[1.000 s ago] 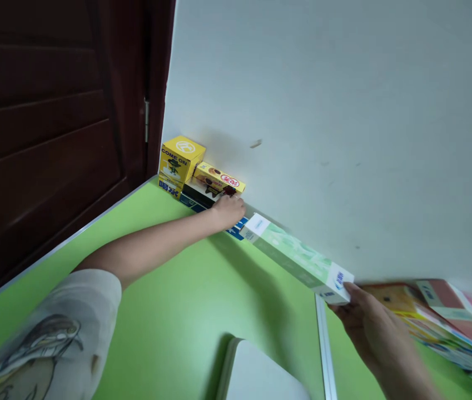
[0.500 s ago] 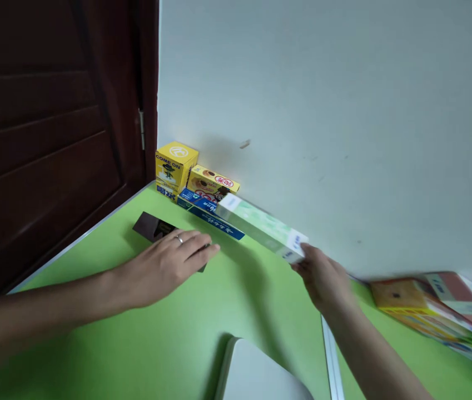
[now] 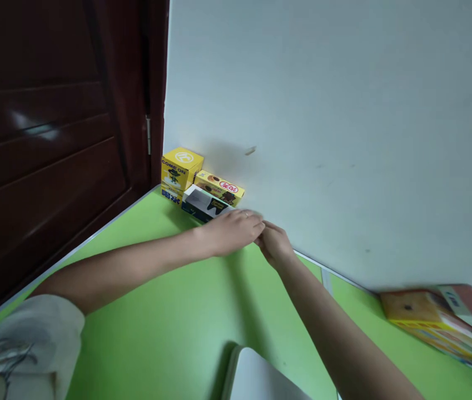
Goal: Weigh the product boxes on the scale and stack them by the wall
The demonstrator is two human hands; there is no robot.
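Note:
My left hand [image 3: 238, 229] is closed over the right end of a long grey-and-black toothpaste box [image 3: 206, 201] with a tooth print. That box lies in a low stack by the wall, with a dark blue box side [image 3: 194, 211] below. My right hand [image 3: 275, 243] meets my left fingertips at the stack's right end, its fingers bent around the end of the green-and-white toothpaste box, which is mostly hidden. Behind the stack stands a yellow cookie box [image 3: 221, 186]. To its left, in the corner, is a yellow cube-shaped box [image 3: 181, 166] marked COME ON.
A brown door [image 3: 52, 166] borders the green tabletop [image 3: 156, 322] on the left, and a pale wall [image 3: 323, 111] rises behind. A white rounded object [image 3: 256, 378] lies at the front edge. Several colourful boxes [image 3: 440, 319] sit at the right, partly blurred.
My left hand has brought the grey-and-black box from the open tabletop back onto the stack. My right hand has moved left with the green-and-white box, up to the left hand.

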